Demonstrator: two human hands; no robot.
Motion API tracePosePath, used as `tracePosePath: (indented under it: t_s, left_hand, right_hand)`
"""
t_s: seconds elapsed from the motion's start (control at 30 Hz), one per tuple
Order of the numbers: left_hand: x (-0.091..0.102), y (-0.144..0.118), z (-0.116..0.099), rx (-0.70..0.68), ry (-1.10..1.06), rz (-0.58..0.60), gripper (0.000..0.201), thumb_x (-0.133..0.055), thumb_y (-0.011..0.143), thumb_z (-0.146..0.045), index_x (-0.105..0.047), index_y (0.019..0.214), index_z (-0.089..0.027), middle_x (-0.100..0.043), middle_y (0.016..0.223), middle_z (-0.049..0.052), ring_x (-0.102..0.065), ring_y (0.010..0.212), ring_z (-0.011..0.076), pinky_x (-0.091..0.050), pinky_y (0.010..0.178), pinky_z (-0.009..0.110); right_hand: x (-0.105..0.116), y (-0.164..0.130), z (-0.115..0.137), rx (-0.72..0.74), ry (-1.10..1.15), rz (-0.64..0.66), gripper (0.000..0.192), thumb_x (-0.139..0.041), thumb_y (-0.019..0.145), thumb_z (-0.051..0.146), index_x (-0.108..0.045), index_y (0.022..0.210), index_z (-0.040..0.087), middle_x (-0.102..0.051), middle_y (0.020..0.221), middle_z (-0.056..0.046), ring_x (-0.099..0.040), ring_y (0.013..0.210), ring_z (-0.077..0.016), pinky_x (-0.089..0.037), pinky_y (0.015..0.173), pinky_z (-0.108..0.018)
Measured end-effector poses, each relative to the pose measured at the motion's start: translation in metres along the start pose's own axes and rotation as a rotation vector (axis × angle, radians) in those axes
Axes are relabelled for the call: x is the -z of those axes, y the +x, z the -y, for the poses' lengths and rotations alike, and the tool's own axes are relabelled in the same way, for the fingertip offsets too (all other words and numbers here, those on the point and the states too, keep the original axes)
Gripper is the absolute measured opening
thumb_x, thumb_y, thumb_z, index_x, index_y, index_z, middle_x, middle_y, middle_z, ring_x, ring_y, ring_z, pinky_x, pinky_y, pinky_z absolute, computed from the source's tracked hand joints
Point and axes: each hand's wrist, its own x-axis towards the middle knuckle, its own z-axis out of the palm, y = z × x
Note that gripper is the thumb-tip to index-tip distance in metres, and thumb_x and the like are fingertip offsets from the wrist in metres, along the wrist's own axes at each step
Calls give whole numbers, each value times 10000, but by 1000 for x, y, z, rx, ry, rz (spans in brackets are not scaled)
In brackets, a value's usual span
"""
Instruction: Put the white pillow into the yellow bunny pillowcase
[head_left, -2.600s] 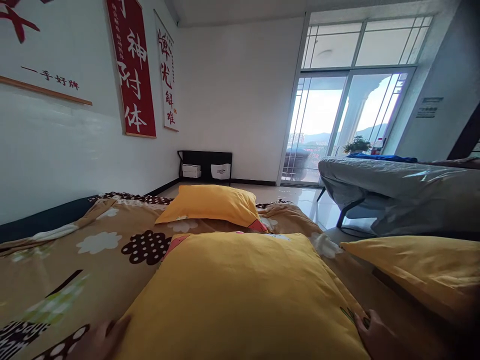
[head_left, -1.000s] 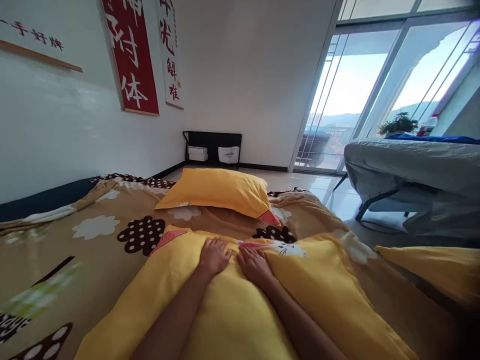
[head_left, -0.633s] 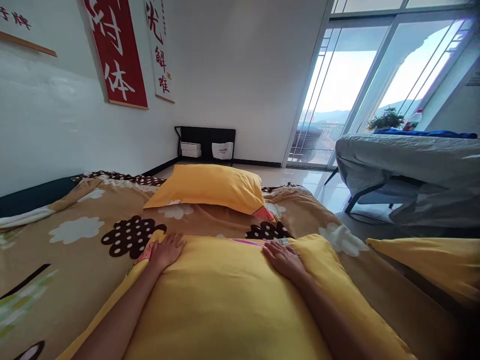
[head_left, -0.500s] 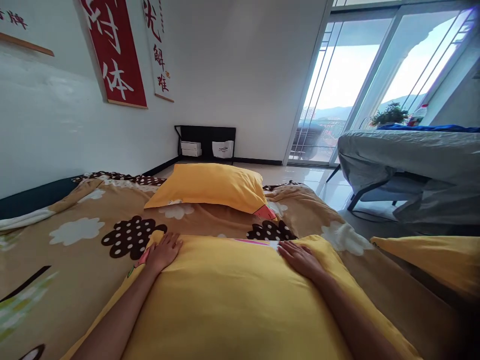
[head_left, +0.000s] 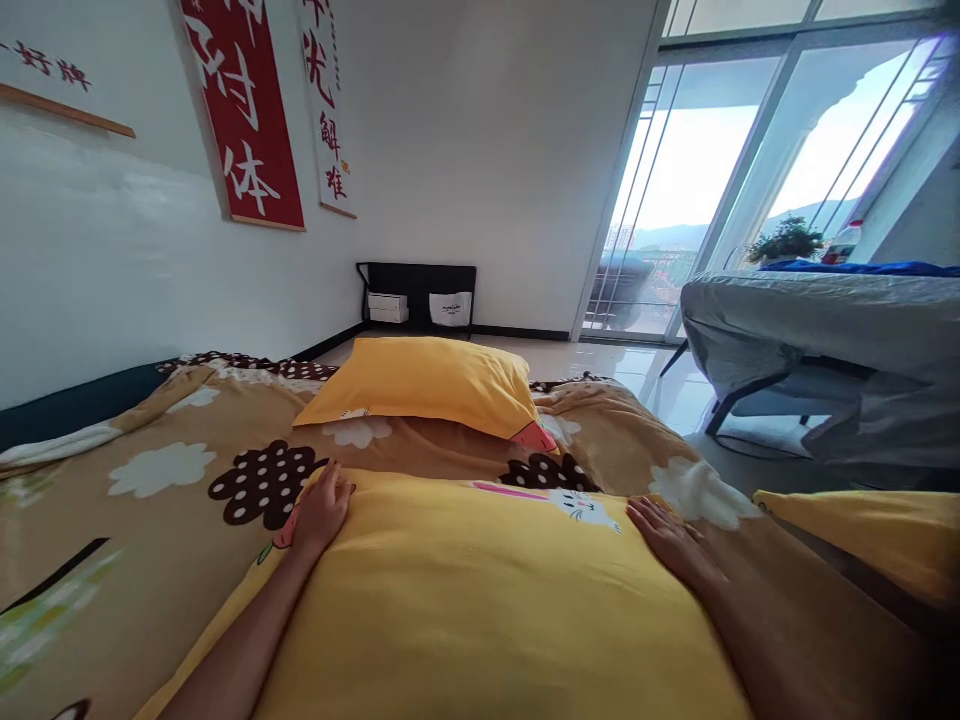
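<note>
In front of me a yellow pillow (head_left: 480,590) lies on the bed, a white cat face and a pink stripe printed near its far edge. My left hand (head_left: 324,508) rests on the pillow's far left corner, fingers slightly bent over the edge, beside a red print. Across from it, my right hand (head_left: 673,540) lies open on the far right corner, fingers stretched out and palm down. Beyond these hands sits a second, orange-yellow pillow (head_left: 431,385) with a red patch at its right corner.
A brown bedspread (head_left: 169,530) with cloud and dotted flower prints lies underneath. Another yellow pillow (head_left: 862,530) is at the right. A plastic-covered table (head_left: 825,310) stands by the glass door (head_left: 705,160). Against the back wall is a black shelf (head_left: 416,280).
My right hand has slid outward to the right, uncovering the printed cat face. My left hand stays at its corner, its fingers now more bent. The view has tilted slightly up.
</note>
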Motion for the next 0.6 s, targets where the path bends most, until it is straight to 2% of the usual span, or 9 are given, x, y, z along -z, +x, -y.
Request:
tracePosePath:
  t_s: [0.1, 0.2, 0.33, 0.47, 0.53, 0.6]
  left_hand:
    - [3, -5, 1, 36, -33, -87, 500, -253, 943, -284, -587, 1258, -86, -561, 1341, 147, -496, 1273, 248, -309, 1113, 372]
    - [-2, -5, 5, 22, -98, -36, 442, -314, 926, -351, -687, 1063, -158, -682, 1140, 114, -635, 1055, 269, -449, 957, 381]
    - [-9, 2, 8, -33, -208, -20, 419, -370, 880, -357, -687, 1070, -159, -669, 1188, 91, -635, 1077, 244, -479, 929, 336]
    - [2, -3, 11, -1, -307, -153, 595, -217, 904, -413, -658, 1135, -88, -629, 1246, 152, -566, 1207, 251, -442, 1025, 356]
    - [11, -16, 15, 2, -348, -250, 687, -140, 914, -430, -592, 1237, -26, -549, 1348, 179, -486, 1300, 238, -378, 1100, 353]
    - [17, -37, 24, -96, -402, -297, 706, -139, 931, -465, -539, 1312, -25, -481, 1426, 154, -419, 1358, 213, -327, 1145, 344]
  right_hand:
    - [-7, 4, -7, -6, -10, -73, 621, -202, 884, 436, -554, 1332, 188, -443, 1443, -36, -372, 1404, -178, -344, 1189, -392]
    - [-10, 3, -5, -40, -17, -99, 597, -227, 876, 435, -585, 1295, 206, -450, 1439, -26, -370, 1407, -180, -334, 1194, -394]
    - [-4, -3, 12, -123, -26, -156, 618, -212, 877, 419, -531, 1354, 190, -436, 1450, -31, -351, 1420, -203, -331, 1174, -473]
    - [14, -20, 36, -200, -32, -331, 673, -142, 899, 429, -427, 1433, 133, -316, 1518, -81, -346, 1423, -210, -365, 1131, -476]
    - [19, -41, 40, -138, -20, -465, 690, -122, 900, 453, -458, 1410, 129, -315, 1518, -69, -372, 1409, -192, -381, 1129, -427]
    - [17, -73, 36, -24, 20, -522, 705, -146, 886, 514, -520, 1361, 151, -376, 1481, -45, -418, 1377, -184, -418, 1111, -389]
